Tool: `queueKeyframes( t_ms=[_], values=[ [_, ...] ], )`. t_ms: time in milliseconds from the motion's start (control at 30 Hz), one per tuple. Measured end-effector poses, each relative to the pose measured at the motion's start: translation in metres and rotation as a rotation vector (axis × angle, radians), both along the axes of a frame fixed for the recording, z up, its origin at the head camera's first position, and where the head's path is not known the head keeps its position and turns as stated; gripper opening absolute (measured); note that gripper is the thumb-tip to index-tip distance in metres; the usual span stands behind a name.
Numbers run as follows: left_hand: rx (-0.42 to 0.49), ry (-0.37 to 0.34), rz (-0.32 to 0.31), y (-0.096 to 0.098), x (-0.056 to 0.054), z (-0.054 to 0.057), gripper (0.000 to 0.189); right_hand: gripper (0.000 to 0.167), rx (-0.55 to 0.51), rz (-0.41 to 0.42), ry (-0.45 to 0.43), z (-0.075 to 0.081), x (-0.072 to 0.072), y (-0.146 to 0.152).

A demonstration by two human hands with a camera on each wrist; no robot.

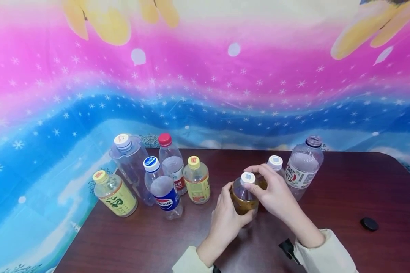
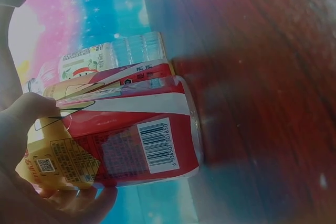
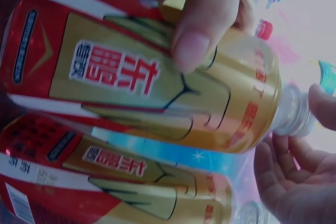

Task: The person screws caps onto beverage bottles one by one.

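My left hand (image 1: 227,218) grips the body of a drink bottle (image 1: 244,204) in the head view. That bottle's red and gold label (image 3: 121,72) faces the right wrist view, and its barcode side (image 2: 157,145) shows in the left wrist view. At the top, my right hand (image 1: 276,191) pinches the white bottle cap (image 1: 248,178) between thumb and fingers. The bottle stands nearly upright at the table. Just behind the right hand is a second bottle with the same label (image 3: 131,177), its white cap (image 1: 275,162) on, mostly hidden in the head view.
An uncapped clear bottle (image 1: 304,167) stands at the right. Several capped empty bottles stand at the left, among them a Pepsi bottle (image 1: 164,193) and a red-capped bottle (image 1: 172,163). A black round cap (image 1: 369,223) lies on the dark table (image 1: 341,189). A printed cloth (image 1: 205,83) hangs behind.
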State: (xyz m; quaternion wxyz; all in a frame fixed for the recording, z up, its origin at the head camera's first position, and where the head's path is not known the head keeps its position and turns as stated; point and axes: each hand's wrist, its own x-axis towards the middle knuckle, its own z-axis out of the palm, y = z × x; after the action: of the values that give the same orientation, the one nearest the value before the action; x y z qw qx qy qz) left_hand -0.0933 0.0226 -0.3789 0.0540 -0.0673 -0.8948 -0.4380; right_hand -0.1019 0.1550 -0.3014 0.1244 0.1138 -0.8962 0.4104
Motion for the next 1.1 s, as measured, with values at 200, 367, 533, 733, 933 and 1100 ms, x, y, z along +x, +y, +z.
queueKeyframes(
  t_ms=[200,367,533,733,933,1100],
  values=[
    [0.013,-0.016,-0.008,0.000,0.002,0.000,0.080,0.028,-0.021,-0.066,-0.008,-0.003,0.005,-0.006],
    [0.033,-0.030,-0.009,0.000,0.004,-0.001,0.082,0.030,-0.049,-0.082,0.005,-0.007,0.008,-0.009],
    [0.060,-0.024,0.001,-0.001,0.007,-0.003,0.085,0.033,-0.092,-0.089,0.009,-0.011,0.010,-0.012],
    [0.102,-0.017,0.013,-0.002,0.007,-0.002,0.094,0.033,-0.119,-0.087,0.016,-0.010,0.011,-0.014],
    [0.082,0.026,0.043,0.000,0.008,0.003,0.080,0.035,-0.111,-0.085,0.022,-0.009,0.011,-0.014],
    [0.072,0.044,0.067,0.002,0.009,0.006,0.075,0.037,-0.092,-0.075,0.034,-0.009,0.013,-0.012]
  ],
)
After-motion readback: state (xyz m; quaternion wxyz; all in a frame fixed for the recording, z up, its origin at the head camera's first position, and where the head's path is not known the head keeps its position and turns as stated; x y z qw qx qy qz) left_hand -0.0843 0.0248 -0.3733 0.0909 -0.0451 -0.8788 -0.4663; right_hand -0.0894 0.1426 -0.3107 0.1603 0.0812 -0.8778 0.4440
